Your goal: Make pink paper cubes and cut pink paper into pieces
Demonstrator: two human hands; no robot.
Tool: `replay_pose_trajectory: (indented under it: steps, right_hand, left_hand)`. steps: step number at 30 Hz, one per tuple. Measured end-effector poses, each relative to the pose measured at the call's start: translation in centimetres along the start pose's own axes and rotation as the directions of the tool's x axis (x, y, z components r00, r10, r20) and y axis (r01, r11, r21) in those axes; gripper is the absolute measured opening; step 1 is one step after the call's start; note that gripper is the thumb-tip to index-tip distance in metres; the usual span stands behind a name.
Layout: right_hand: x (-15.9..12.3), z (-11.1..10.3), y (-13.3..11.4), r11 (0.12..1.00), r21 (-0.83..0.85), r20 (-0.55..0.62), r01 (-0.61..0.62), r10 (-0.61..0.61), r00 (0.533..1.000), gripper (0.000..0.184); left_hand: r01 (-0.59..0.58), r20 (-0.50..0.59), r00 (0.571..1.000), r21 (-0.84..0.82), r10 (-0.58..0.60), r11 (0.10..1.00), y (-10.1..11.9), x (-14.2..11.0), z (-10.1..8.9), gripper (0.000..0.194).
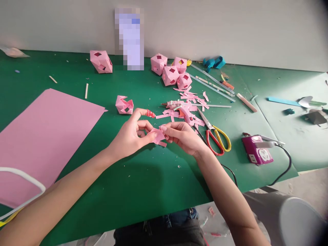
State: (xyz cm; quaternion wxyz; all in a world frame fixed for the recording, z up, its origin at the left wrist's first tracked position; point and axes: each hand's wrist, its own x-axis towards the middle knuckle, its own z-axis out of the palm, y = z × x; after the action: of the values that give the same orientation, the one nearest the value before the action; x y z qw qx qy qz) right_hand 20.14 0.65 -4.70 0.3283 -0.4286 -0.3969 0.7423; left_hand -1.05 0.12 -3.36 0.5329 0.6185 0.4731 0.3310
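Between my two hands is a small folded piece of pink paper (158, 136), with a narrow strip sticking out below it. My left hand (133, 133) pinches its left side between thumb and fingers; red tape is wrapped round the index fingertip. The fingers of my right hand (180, 135) close on its right edge. Just beyond my left hand stands a partly formed pink paper ball (124, 105) with an open, pointed top. A pink glue gun (186, 111) lies among pink paper strips (192, 95) beyond my right hand.
Scissors (215, 131) with red and yellow handles lie right of my right hand. A purple power socket (257, 149) is farther right. Pink sheets (51, 126) cover the left side. Finished paper balls (170, 76) and glue sticks (212, 85) lie at the back of the green table (128, 191).
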Motion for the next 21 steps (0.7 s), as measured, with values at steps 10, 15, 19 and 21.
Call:
replay_pose_trajectory:
  steps: [10,15,19,21]
  right_hand:
    - [0.2,-0.5,0.2,0.996,-0.080,0.092,0.037,-0.030,0.995,0.026]
    - [0.1,-0.5,0.3,0.985,-0.155,0.081,0.073,-0.061,0.995,0.025]
    - [-0.2,-0.1,0.3,0.941,-0.316,0.022,0.125,-0.124,0.992,0.027]
    - [-0.4,0.4,0.4,0.895,-0.414,-0.004,0.167,-0.185,0.983,0.024]
  left_hand:
    - [0.034,0.084,0.995,0.126,-0.045,0.991,1.0,0.2,-1.4,0.046]
    - [0.040,0.096,0.994,0.192,-0.059,0.981,1.0,0.1,-1.7,0.044]
    - [0.016,0.080,0.996,0.275,-0.039,0.961,1.1,-0.1,-1.5,0.039]
    - [0.011,0.074,0.997,0.312,-0.036,0.950,1.2,-0.1,-1.4,0.036]
